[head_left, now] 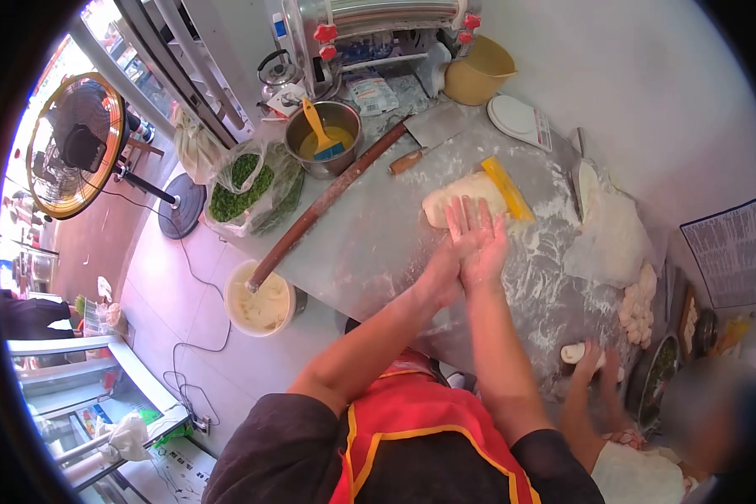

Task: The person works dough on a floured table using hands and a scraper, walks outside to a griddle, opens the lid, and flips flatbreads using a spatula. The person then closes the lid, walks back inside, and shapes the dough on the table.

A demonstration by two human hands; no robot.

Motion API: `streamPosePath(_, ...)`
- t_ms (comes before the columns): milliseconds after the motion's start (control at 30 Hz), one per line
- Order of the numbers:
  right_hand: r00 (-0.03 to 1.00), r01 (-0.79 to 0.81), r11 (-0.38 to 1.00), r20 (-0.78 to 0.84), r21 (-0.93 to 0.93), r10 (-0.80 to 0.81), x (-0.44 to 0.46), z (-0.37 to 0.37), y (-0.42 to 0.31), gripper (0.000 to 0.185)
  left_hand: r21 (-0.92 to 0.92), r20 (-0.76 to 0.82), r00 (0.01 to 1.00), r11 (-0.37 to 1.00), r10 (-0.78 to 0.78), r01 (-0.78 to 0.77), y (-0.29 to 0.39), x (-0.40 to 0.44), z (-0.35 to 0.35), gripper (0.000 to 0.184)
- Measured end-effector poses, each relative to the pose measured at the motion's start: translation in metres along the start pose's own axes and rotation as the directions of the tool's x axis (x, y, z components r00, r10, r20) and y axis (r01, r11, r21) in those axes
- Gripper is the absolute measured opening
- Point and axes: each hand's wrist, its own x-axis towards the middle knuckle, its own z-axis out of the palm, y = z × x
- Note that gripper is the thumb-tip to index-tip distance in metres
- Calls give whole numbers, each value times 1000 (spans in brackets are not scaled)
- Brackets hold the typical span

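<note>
A small dough shop or kitchen (floury table (370, 244), scale (519, 122)), open to the street.

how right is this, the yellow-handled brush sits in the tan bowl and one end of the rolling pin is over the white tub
Not quite: the head view shows the yellow-handled brush sitting in the metal pot, not the tan bowl. One end of the rolling pin is indeed over the white tub.
</note>
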Motion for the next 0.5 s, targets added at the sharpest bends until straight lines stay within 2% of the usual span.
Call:
streamPosePath(33, 998, 44, 998, -51, -36, -46, -2, 8, -1, 59, 55, 34, 998, 997, -49, 47, -4, -3, -3, 45)
streamPosePath(133, 981, 192, 948, 72, -255, -180, 2, 10, -1, 59, 5, 56, 998, 1000, -5, 4, -8, -4, -8, 43)
streamPosePath(200, 947, 321, 867, 149, -381, -285, -4, 15, 2, 59, 30, 9, 998, 997, -66, 66, -6, 1, -7, 43)
streamPosePath(333, 868, 494, 615, 308, -615, -389, -12, 6, 13, 65, 75, -79, 988, 987, -136, 142, 2, -1, 1, 43)
streamPosePath(433, 825, 554, 350, 443, -755, -351, -20, 6, 15, 71, -2, -101, 954, 959, -281, 282, 3, 11, -5, 44)
streamPosePath(500, 875, 480, 524, 343, -704, -341, -16, 7, 14, 77, 56, -137, 958, 963, -252, 262, 4, 17, -2, 44)
